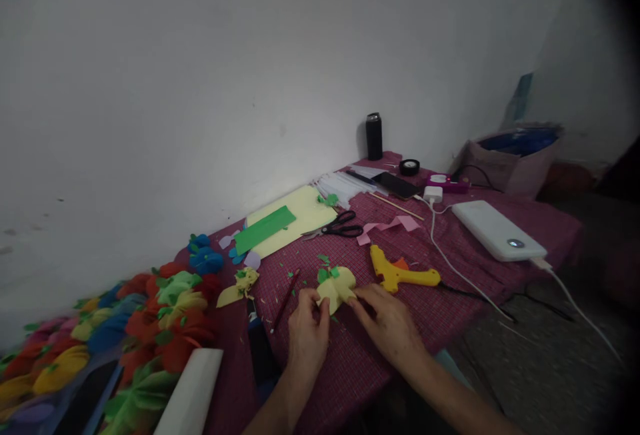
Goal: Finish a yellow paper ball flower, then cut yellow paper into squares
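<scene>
A pale yellow paper flower [336,290] with green bits at its top lies between my two hands, just above the tablecloth. My left hand [309,328] pinches its left edge between thumb and fingers. On the other side, my right hand [387,322] grips the right petal edge. Green paper scraps [324,260] lie just behind the flower. A yellow glue gun [400,272] rests on its side to the right of it. To the left of my left hand is a dark red pencil [286,302].
Black-handled scissors [343,225] lie by a green paper strip [265,230] on a pale yellow sheet [305,212]. Colourful paper flowers [175,315] crowd the left. Rightward are a white power bank [497,230] with cables, a phone [396,185] and a black bottle [373,136].
</scene>
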Action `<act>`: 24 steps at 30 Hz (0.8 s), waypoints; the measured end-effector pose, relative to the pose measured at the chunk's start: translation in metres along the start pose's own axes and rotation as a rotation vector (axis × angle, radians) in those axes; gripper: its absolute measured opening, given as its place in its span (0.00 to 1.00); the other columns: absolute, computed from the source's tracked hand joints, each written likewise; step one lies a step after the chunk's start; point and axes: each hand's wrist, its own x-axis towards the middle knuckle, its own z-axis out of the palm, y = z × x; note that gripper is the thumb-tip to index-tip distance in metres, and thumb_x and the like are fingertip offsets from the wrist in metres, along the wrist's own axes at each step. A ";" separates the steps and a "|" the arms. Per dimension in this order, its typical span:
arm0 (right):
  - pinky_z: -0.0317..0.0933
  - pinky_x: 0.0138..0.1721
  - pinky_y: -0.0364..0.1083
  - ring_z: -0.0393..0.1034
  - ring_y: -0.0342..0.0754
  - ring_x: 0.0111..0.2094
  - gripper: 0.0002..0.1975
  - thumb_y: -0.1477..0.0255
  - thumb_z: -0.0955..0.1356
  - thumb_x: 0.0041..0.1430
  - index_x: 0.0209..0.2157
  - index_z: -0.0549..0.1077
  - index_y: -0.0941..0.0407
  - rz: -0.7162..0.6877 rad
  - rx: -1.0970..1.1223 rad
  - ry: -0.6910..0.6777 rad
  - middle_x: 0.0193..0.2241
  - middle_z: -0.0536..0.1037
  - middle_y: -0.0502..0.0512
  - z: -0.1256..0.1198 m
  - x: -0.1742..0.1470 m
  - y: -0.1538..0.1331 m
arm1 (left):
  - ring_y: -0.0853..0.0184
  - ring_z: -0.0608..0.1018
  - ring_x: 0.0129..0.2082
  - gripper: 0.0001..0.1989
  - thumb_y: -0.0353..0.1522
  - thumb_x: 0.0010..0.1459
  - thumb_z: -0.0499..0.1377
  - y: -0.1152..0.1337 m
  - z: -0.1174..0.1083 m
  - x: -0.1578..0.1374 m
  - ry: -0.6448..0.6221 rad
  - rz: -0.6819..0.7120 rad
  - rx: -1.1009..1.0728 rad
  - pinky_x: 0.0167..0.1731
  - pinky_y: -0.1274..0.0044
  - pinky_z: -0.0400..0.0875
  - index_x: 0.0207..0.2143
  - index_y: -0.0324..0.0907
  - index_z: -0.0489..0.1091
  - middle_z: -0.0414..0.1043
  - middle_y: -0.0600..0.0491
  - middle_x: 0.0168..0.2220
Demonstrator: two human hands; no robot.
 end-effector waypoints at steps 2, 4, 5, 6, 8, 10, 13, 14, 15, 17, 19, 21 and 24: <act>0.61 0.35 0.42 0.69 0.44 0.32 0.10 0.72 0.60 0.59 0.35 0.72 0.54 -0.019 0.009 -0.049 0.31 0.75 0.52 0.000 0.000 -0.002 | 0.68 0.74 0.29 0.04 0.32 0.58 0.50 -0.001 -0.001 0.001 0.010 0.073 0.003 0.31 0.78 0.66 0.33 0.42 0.63 0.70 0.53 0.30; 0.61 0.34 0.42 0.70 0.44 0.31 0.10 0.72 0.60 0.59 0.34 0.73 0.54 -0.006 -0.007 -0.068 0.29 0.75 0.52 0.002 0.000 -0.003 | 0.66 0.73 0.38 0.07 0.29 0.58 0.49 -0.001 -0.002 0.001 0.012 0.183 0.007 0.38 0.76 0.66 0.34 0.42 0.65 0.70 0.50 0.36; 0.61 0.33 0.42 0.70 0.45 0.30 0.10 0.72 0.60 0.59 0.33 0.73 0.54 0.004 -0.023 -0.071 0.29 0.75 0.52 0.002 0.000 -0.003 | 0.66 0.72 0.41 0.09 0.28 0.57 0.48 -0.001 -0.002 0.002 0.008 0.228 0.005 0.41 0.76 0.65 0.35 0.42 0.67 0.70 0.50 0.39; 0.60 0.32 0.42 0.70 0.45 0.29 0.10 0.72 0.60 0.59 0.32 0.73 0.54 0.014 -0.039 -0.072 0.28 0.75 0.52 0.003 0.000 -0.003 | 0.66 0.71 0.43 0.11 0.26 0.57 0.47 0.000 -0.003 0.002 0.001 0.258 0.001 0.43 0.75 0.64 0.36 0.42 0.68 0.69 0.49 0.41; 0.60 0.31 0.42 0.69 0.45 0.28 0.11 0.72 0.60 0.59 0.30 0.73 0.55 0.022 -0.060 -0.071 0.27 0.75 0.52 0.005 0.001 -0.003 | 0.66 0.71 0.42 0.13 0.25 0.56 0.47 0.001 -0.004 0.002 -0.020 0.261 -0.010 0.42 0.76 0.65 0.37 0.42 0.69 0.68 0.49 0.42; 0.60 0.31 0.42 0.69 0.45 0.28 0.10 0.72 0.61 0.59 0.30 0.73 0.55 0.016 -0.059 -0.071 0.27 0.75 0.52 0.007 0.000 -0.003 | 0.67 0.72 0.39 0.13 0.25 0.55 0.48 0.004 -0.005 0.002 -0.040 0.236 -0.024 0.40 0.77 0.66 0.36 0.41 0.70 0.68 0.49 0.39; 0.60 0.31 0.42 0.69 0.45 0.28 0.10 0.71 0.61 0.59 0.31 0.74 0.55 -0.004 -0.048 -0.074 0.26 0.75 0.52 0.010 -0.003 -0.005 | 0.67 0.72 0.37 0.11 0.26 0.56 0.48 0.009 -0.008 0.002 -0.059 0.202 -0.050 0.40 0.76 0.65 0.35 0.40 0.70 0.69 0.50 0.35; 0.61 0.32 0.42 0.69 0.45 0.28 0.10 0.71 0.61 0.59 0.32 0.74 0.54 -0.018 -0.042 -0.077 0.26 0.75 0.52 0.012 -0.004 -0.007 | 0.66 0.72 0.37 0.11 0.27 0.57 0.48 0.010 -0.009 0.002 -0.065 0.195 -0.059 0.39 0.76 0.65 0.34 0.40 0.70 0.69 0.50 0.34; 0.61 0.32 0.42 0.69 0.45 0.28 0.09 0.71 0.61 0.59 0.32 0.73 0.54 -0.032 -0.035 -0.082 0.27 0.75 0.52 0.013 -0.005 -0.009 | 0.66 0.71 0.36 0.10 0.29 0.57 0.49 0.012 -0.010 0.003 -0.069 0.186 -0.064 0.38 0.76 0.65 0.33 0.40 0.70 0.69 0.50 0.33; 0.61 0.32 0.41 0.69 0.44 0.29 0.09 0.72 0.61 0.58 0.33 0.73 0.54 -0.061 -0.015 -0.105 0.28 0.75 0.53 0.015 -0.007 -0.013 | 0.67 0.71 0.33 0.08 0.32 0.56 0.52 0.013 -0.010 0.003 -0.066 0.160 -0.056 0.34 0.77 0.65 0.29 0.39 0.69 0.68 0.51 0.30; 0.62 0.32 0.41 0.69 0.44 0.29 0.08 0.73 0.62 0.57 0.33 0.72 0.55 -0.091 0.017 -0.143 0.29 0.75 0.53 0.017 -0.008 -0.018 | 0.68 0.71 0.30 0.08 0.33 0.54 0.54 0.012 -0.010 0.004 -0.044 0.126 -0.039 0.31 0.78 0.65 0.26 0.39 0.69 0.68 0.52 0.28; 0.63 0.35 0.41 0.70 0.45 0.32 0.07 0.73 0.63 0.56 0.35 0.72 0.54 -0.125 0.062 -0.184 0.31 0.75 0.52 0.017 -0.009 -0.020 | 0.68 0.71 0.30 0.08 0.32 0.54 0.54 0.009 -0.008 0.006 -0.023 0.104 -0.051 0.31 0.78 0.64 0.25 0.39 0.69 0.69 0.52 0.28; 0.63 0.38 0.42 0.69 0.45 0.34 0.09 0.73 0.63 0.57 0.38 0.71 0.53 -0.138 0.123 -0.160 0.34 0.75 0.52 0.014 -0.012 -0.017 | 0.67 0.71 0.32 0.09 0.31 0.56 0.51 0.003 -0.008 0.008 -0.029 0.099 -0.080 0.34 0.78 0.64 0.28 0.39 0.70 0.70 0.52 0.30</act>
